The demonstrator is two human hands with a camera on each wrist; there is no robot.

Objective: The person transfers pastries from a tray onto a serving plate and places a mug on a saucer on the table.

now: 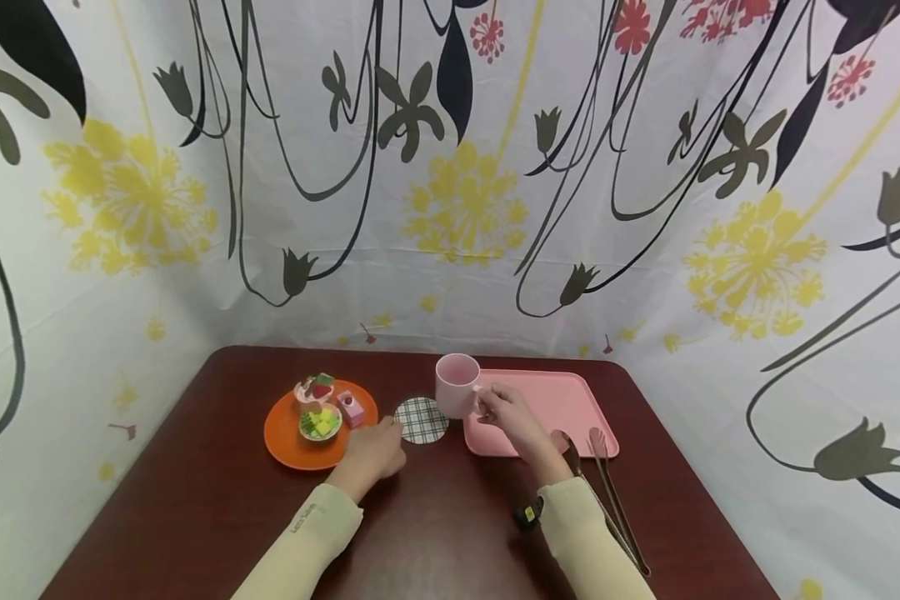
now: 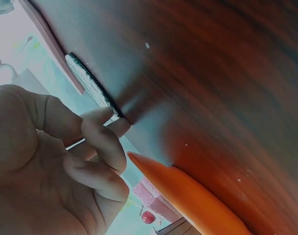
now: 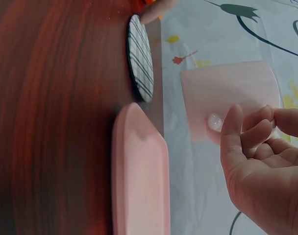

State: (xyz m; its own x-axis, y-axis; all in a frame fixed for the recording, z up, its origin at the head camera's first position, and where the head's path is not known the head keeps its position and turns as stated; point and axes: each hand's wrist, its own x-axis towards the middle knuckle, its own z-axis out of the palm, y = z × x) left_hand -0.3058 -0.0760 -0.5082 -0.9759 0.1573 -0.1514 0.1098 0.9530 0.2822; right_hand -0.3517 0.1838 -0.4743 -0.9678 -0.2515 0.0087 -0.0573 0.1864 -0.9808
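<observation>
My right hand point(image 1: 504, 408) pinches the handle of a pink mug point(image 1: 456, 385). The mug is held upright, raised above the table between the coaster and a pink tray point(image 1: 555, 400); in the right wrist view its side point(image 3: 227, 93) shows beyond my fingers. A round plaid coaster point(image 1: 422, 420) with a dark underside lies left of the tray. At the coaster's left edge is my left hand point(image 1: 375, 454), its extended fingertips point(image 2: 122, 126) touching the rim while the other fingers curl loosely. Close beside that hand stands an orange plate point(image 1: 285, 446).
On the plate are a bowl of yellow and green food point(image 1: 320, 422), a small pink cake point(image 1: 351, 408) and another dessert point(image 1: 313, 390). Long metal tongs point(image 1: 613, 500) lean over the tray's front edge, beneath my right forearm. A patterned curtain point(image 1: 450, 208) hangs behind the table.
</observation>
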